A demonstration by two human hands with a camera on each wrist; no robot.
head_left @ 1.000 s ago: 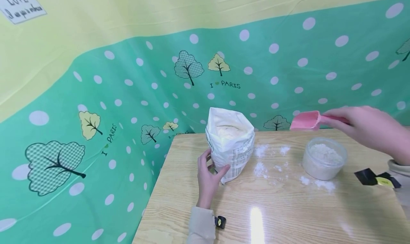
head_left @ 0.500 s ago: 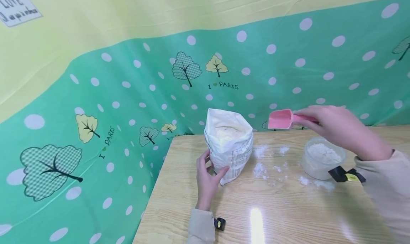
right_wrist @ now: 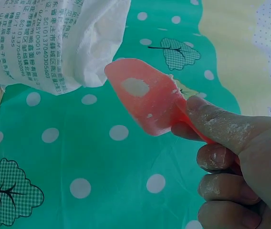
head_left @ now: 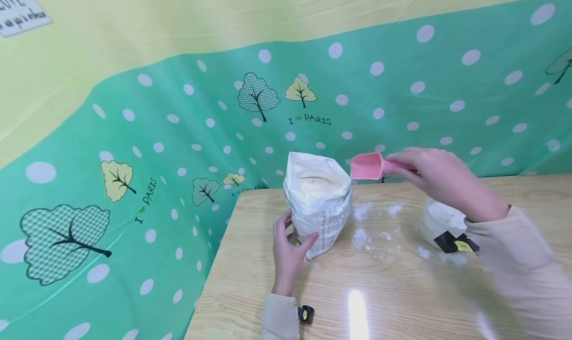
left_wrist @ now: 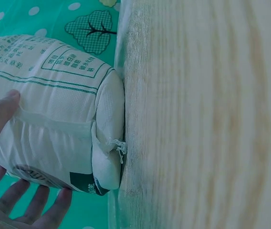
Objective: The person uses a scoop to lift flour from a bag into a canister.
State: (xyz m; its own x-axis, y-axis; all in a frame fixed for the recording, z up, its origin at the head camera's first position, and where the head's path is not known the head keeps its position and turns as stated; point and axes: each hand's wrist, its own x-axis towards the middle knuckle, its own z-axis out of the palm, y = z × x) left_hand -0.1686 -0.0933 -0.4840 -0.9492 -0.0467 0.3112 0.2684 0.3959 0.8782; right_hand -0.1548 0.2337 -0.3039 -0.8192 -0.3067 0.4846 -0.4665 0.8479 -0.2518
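A white bag of flour (head_left: 328,216) stands upright on the table with its top open, and pale flour (head_left: 315,185) shows inside. My left hand (head_left: 288,255) grips the bag low on its left side, thumb at the front and fingers round the far side. In my right hand (head_left: 435,176) is a pink scoop (head_left: 367,166), held by its handle just right of the bag's mouth. Up close in the right wrist view, the scoop (right_wrist: 145,95) carries only a few traces of flour, and flour dusts the thumb (right_wrist: 221,121).
A round clear tub (head_left: 426,226) of flour stands to the right, partly hidden behind my right forearm and wristband. Spilled flour (head_left: 361,237) lies on the wooden table (head_left: 339,290) between bag and tub. A green dotted cloth (head_left: 192,121) hangs behind and to the left.
My right hand has carried the scoop leftward from above the tub to beside the bag's mouth. The left hand and the bag have stayed put.
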